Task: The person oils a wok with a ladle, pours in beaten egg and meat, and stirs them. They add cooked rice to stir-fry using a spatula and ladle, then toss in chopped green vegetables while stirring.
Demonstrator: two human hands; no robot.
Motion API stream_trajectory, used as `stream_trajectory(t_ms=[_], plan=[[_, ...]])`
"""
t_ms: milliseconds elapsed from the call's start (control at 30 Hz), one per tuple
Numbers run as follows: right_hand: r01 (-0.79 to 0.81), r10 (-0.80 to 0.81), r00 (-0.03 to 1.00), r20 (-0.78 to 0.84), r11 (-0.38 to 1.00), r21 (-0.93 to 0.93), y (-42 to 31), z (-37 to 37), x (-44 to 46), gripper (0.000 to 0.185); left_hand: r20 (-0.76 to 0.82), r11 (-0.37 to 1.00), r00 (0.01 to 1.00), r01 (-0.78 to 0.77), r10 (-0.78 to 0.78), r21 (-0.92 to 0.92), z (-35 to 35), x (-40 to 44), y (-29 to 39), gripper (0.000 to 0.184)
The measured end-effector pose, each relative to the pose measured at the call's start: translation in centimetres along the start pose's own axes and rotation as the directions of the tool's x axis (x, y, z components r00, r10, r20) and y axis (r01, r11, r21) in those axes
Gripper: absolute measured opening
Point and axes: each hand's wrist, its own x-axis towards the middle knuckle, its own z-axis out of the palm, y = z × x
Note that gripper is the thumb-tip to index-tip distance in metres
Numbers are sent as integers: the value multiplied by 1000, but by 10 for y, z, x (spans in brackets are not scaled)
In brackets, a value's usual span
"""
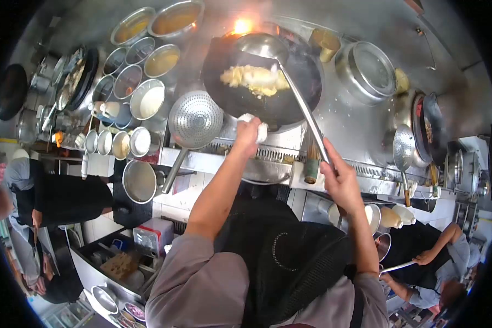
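Observation:
A large dark wok sits over the burner, with flame at its far edge. Pale yellow food lies in it, partly blurred and steaming. My left hand is closed on a white cloth at the wok's near rim. With my right hand I grip the long handle of a steel ladle. The ladle's bowl is inside the wok, above and just beyond the food. A perforated strainer rests left of the wok, its handle pointing toward me.
Bowls of liquids and seasonings stand at the left, by a metal pot. Stacked round steel pans are on the right counter. A bamboo brush lies at the stove's front edge. Co-workers stand on the left and right.

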Motion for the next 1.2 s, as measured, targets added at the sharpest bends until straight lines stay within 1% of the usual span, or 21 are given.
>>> stream_trajectory(t_ms=[33, 67, 100, 200, 333, 367, 400, 500, 567, 600, 700, 800, 833, 900, 933, 967, 1000, 1033, 1067, 1133, 1200], plan=[[237, -264, 958, -110, 947, -217, 16, 10, 15, 55, -10, 997, 999, -43, 44, 63, -4, 13, -9, 12], [414, -520, 840, -154, 797, -440, 29, 22, 30, 55, -20, 988, 996, -84, 87, 128, -10, 26, -18, 12], [249, -362, 923, -133, 823, -511, 34, 34, 42, 55, 16, 978, 990, -138, 137, 155, -15, 32, -28, 12], [257, -276, 961, 20, 860, -441, 55, 40, 96, 53, 3, 980, 998, -65, 65, 188, -17, 47, -38, 13], [110, -150, 987, -59, 894, -434, -6, 18, 50, 50, 3, 974, 992, -124, 126, 189, -14, 42, -30, 13], [188, -254, 963, -90, 874, -447, 2, 19, 33, 50, 29, 974, 994, -105, 101, 199, -15, 43, -30, 13], [77, -122, 992, -42, 823, -562, 4, 24, 25, 50, 24, 978, 994, -107, 104, 179, -14, 48, -28, 13], [91, -123, 992, -3, 757, -647, 46, 40, 59, 51, 2, 954, 996, -83, 86, 289, -19, 48, -33, 12], [177, -208, 978, -24, 883, -435, 24, 29, 74, 50, 8, 965, 996, -83, 84, 248, -18, 51, -30, 12], [171, -197, 980, -17, 885, -433, 9, 26, 60, 50, 16, 970, 998, -69, 67, 231, -23, 47, -30, 12], [-38, 14, 999, -51, 856, -516, -9, 23, 9, 47, -50, 981, 995, -71, 81, 178, -21, 50, -36, 22], [-135, 162, 987, -17, 749, -649, 3, 48, 44, 48, -7, 961, 999, -48, 52, 272, -29, 60, -43, 33], [-127, 154, 988, -16, 745, -655, 3, 49, 50, 48, -25, 968, 998, -41, 49, 249, -29, 61, -45, 31], [86, -138, 988, -67, 862, -500, 2, 52, 62, 51, 34, 974, 999, -44, 37, 221, -27, 56, -31, 32], [85, -136, 988, -67, 863, -497, 7, 58, 60, 51, 102, 978, 995, -28, 7, 208, -27, 49, -26, 32], [83, -169, 980, -101, 821, -564, 14, 63, 58, 49, 29, 968, 990, -142, 139, 207, -27, 55, -38, 35], [79, -207, 969, -132, 774, -628, 20, 68, 59, 48, 30, 967, 989, -150, 147, 204, -29, 60, -38, 35], [-13, -57, 995, -76, 717, -697, 25, 70, 68, 46, 15, 975, 994, -107, 106, 196, -31, 63, -41, 37], [-16, -56, 995, -80, 716, -698, 31, 64, 71, 46, 2, 980, 998, -60, 61, 188, -33, 65, -47, 38], [228, -280, 960, -21, 818, -528, 39, 42, 85, 47, -24, 965, 995, -86, 95, 249, -35, 75, -46, 41], [180, -230, 971, -56, 871, -458, 8, 43, 68, 48, 26, 964, 1000, -17, 11, 267, -34, 59, -35, 43]])
